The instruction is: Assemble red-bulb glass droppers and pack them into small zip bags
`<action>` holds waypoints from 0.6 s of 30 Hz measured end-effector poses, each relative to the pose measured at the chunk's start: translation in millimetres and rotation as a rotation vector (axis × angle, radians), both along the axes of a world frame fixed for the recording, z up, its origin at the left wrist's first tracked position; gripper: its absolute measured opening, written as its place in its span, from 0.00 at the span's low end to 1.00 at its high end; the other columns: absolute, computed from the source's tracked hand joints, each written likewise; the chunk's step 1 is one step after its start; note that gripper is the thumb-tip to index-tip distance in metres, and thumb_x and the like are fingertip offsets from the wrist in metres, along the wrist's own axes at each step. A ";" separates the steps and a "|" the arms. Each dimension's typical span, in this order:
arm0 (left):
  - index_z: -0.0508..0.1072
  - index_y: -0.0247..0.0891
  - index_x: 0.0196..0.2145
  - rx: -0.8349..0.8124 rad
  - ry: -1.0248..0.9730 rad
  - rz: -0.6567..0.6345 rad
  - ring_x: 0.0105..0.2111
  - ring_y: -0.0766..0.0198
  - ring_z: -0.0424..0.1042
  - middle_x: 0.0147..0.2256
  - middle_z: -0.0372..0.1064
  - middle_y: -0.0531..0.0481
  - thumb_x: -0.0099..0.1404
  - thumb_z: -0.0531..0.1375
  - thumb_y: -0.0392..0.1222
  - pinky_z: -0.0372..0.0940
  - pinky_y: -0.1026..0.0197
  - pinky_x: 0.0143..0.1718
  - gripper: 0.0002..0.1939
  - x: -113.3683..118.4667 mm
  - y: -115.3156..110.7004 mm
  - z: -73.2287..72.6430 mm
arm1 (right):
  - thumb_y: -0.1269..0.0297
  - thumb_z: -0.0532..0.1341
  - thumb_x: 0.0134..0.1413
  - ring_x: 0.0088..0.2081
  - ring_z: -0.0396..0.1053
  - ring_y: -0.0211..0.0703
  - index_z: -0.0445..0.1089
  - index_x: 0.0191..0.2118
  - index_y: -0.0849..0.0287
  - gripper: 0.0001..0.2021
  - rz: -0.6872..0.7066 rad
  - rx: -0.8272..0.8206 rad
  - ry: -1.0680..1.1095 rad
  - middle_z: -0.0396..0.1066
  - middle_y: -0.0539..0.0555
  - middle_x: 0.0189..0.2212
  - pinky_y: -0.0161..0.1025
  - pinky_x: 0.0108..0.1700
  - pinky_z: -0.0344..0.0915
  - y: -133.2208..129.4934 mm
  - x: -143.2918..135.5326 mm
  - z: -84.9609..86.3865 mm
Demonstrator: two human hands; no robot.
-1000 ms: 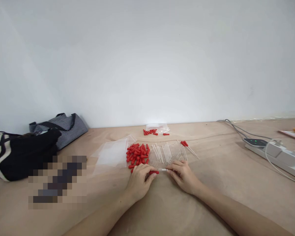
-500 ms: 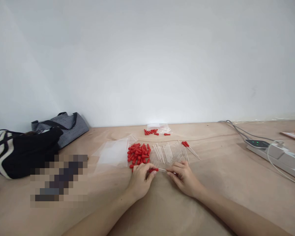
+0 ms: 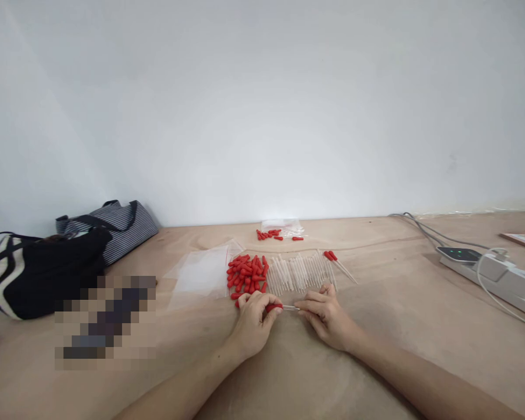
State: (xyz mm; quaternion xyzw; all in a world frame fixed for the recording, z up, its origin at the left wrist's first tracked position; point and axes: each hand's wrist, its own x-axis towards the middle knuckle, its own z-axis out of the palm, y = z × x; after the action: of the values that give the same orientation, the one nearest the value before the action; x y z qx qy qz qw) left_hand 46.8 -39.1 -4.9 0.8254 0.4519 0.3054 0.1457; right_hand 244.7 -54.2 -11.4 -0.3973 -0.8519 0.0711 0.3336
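Observation:
My left hand [image 3: 254, 322] is closed on a red rubber bulb [image 3: 275, 307] at the front of the pile. A thin clear tube [image 3: 290, 308] runs from the bulb to my right hand [image 3: 326, 319], whose fingertips pinch its other end. Behind my left hand lies a heap of red bulbs [image 3: 247, 273]. Beside the heap, a row of thin pale tubes [image 3: 300, 273] is spread out. At the row's right end, two tubes with red bulbs on them [image 3: 338, 262] lie slanted on the table.
Clear plastic bags [image 3: 201, 272] lie left of the heap. More red bulbs [image 3: 269, 234] and tubes sit near the wall. A black bag [image 3: 56, 274] and a striped bag [image 3: 129, 230] stand at left. A power strip [image 3: 503, 286] with cables lies at right.
The red bulb and clear tube between my hands have shifted very slightly downward. Both hands keep nearly the same place and grip.

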 end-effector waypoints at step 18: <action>0.66 0.39 0.27 0.224 0.040 -0.095 0.29 0.64 0.65 0.26 0.70 0.55 0.61 0.52 0.38 0.47 0.54 0.42 0.06 2.4 -6.5 6.4 | 0.73 0.47 0.54 0.27 0.58 0.36 0.66 0.31 0.59 0.11 -0.032 0.032 -0.126 0.64 0.50 0.25 0.38 0.37 0.44 -1.3 -4.6 5.0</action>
State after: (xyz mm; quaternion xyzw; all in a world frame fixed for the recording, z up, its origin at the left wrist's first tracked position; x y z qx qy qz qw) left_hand 49.2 -45.6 1.5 0.8628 0.3783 0.3303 0.0578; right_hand 240.1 -55.5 -6.5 -0.4089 -0.8658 0.0269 0.2870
